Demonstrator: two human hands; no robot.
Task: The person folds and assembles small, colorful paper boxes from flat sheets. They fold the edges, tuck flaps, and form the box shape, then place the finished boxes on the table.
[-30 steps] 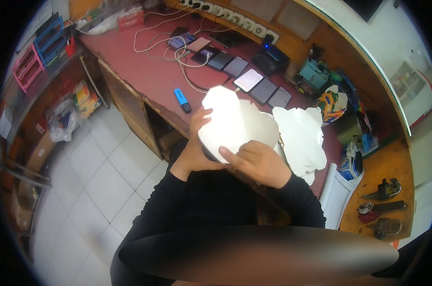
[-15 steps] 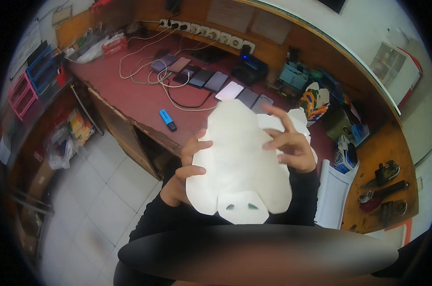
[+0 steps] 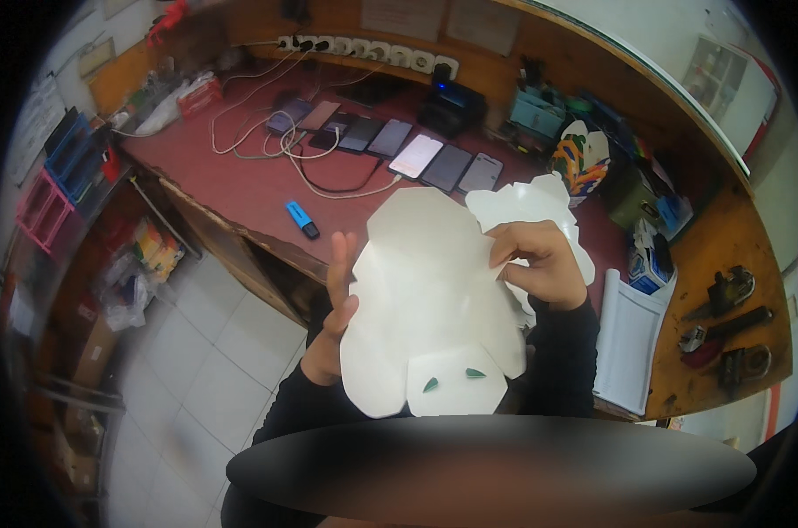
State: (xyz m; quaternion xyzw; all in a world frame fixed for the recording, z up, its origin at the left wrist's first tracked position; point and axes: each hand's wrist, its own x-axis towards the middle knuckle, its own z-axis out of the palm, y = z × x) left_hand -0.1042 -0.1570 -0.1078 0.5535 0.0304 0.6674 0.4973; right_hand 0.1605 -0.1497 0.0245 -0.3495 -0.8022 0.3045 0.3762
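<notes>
A flat white cardboard box blank (image 3: 430, 282) with curved flaps is held up in front of me. Two small green leaf-shaped marks show on its near flap. My right hand (image 3: 544, 264) pinches the blank's right edge between thumb and fingers. At the left edge, my left hand (image 3: 333, 308) supports it, fingers pointing up and thumb by the rim; the palm is partly hidden behind the cardboard. Behind my right hand, a second white cardboard blank (image 3: 540, 202) lies on the red desk (image 3: 241, 189).
Several phones (image 3: 417, 157) lie in a row, among white charging cables (image 3: 285, 150) from a power strip (image 3: 364, 48). A blue highlighter (image 3: 302, 220) is near the desk edge. On the right are a colourful folded box (image 3: 579, 163), a white paper roll (image 3: 632, 343) and padlocks (image 3: 742, 365).
My right fingers have gone from spread to pinching the blank's right edge. My left fingers have straightened upward off its face. The blank has turned slightly.
</notes>
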